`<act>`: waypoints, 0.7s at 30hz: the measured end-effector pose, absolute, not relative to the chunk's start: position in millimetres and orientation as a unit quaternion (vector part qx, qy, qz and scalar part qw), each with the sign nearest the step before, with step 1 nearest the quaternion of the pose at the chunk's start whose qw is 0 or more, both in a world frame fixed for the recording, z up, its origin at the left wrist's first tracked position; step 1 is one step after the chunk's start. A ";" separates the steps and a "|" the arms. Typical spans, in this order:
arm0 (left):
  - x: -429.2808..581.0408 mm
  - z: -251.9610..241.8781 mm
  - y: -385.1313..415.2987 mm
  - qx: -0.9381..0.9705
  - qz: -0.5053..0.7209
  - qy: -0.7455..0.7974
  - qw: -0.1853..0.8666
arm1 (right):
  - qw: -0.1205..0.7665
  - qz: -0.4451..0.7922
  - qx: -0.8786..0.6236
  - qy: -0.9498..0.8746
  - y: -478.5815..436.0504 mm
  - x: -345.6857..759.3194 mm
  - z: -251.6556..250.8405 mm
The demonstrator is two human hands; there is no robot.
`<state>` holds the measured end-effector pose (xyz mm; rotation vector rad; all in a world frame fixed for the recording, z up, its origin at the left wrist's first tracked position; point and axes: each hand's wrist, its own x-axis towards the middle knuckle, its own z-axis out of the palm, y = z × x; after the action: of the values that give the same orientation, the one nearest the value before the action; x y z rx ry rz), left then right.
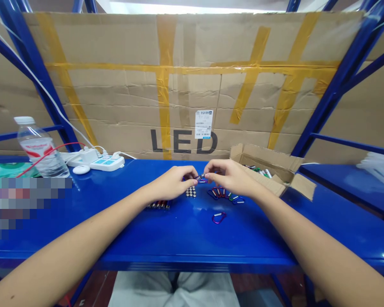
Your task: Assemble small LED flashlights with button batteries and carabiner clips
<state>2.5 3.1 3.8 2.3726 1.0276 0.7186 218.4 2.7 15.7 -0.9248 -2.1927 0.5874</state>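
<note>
Both my hands meet above the middle of the blue table (185, 230). My left hand (176, 181) and my right hand (228, 174) are closed in pinches on one small item (201, 177) between them, seemingly a blue carabiner with a silver piece. Below it stand a cluster of small silver cylinders (190, 192). A row of small dark cylinders (159, 205) lies under my left wrist. Several coloured carabiners (225, 195) lie under my right hand, and one purple carabiner (219, 217) lies alone nearer me.
An open cardboard box (272, 168) with small parts stands at the right. A water bottle (40, 147), a white power strip (97, 161) with cables and a white mouse (81, 169) sit at the left. Taped cardboard marked LED (184, 141) walls the back. Blue rack posts frame both sides.
</note>
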 end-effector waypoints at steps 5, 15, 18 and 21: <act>2.9 1.7 3.3 0.864 0.270 0.362 0.223 | 0.341 0.192 -0.356 -0.849 1.9 217.4 15.0; 5.3 -3.8 -0.4 0.880 0.289 0.346 0.152 | 0.331 0.230 -0.354 -0.844 4.6 215.0 7.3; 9.2 -3.2 -1.7 0.876 0.292 0.361 0.129 | 0.340 0.257 -0.356 -0.832 8.8 214.9 2.6; 12.4 -1.1 -1.7 0.884 0.253 0.385 0.082 | 0.341 0.279 -0.359 -0.823 13.0 214.8 -2.5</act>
<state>12.4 -1.7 -1.1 2.6397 1.1503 0.7546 214.8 13.0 -2.5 -0.9329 -2.1421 0.7248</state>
